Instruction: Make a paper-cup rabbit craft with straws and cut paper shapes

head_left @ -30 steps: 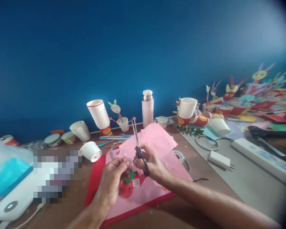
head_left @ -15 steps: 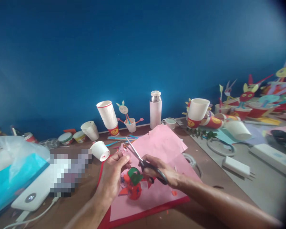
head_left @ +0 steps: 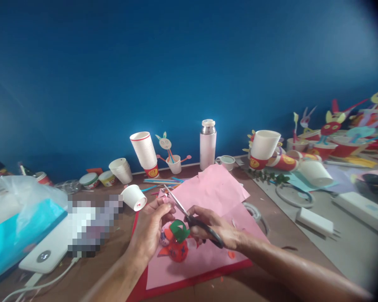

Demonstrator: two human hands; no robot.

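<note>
The right hand (head_left: 212, 226) grips black-handled scissors (head_left: 206, 228), blades slightly parted beside the small pink piece (head_left: 167, 201) pinched in the left hand (head_left: 153, 222). Nearest the scissors, the green cutout (head_left: 179, 231) lies below their blades; beyond the scissors, pink paper (head_left: 209, 186) spreads; farther beyond stands the pink flask (head_left: 207, 147).

A pink metal-necked flask (head_left: 207, 147) stands behind torn pink paper (head_left: 208, 186), right of a tall white paper-cup stack (head_left: 144, 152). A white plastic charger (head_left: 315, 222) lies right of the paper.
</note>
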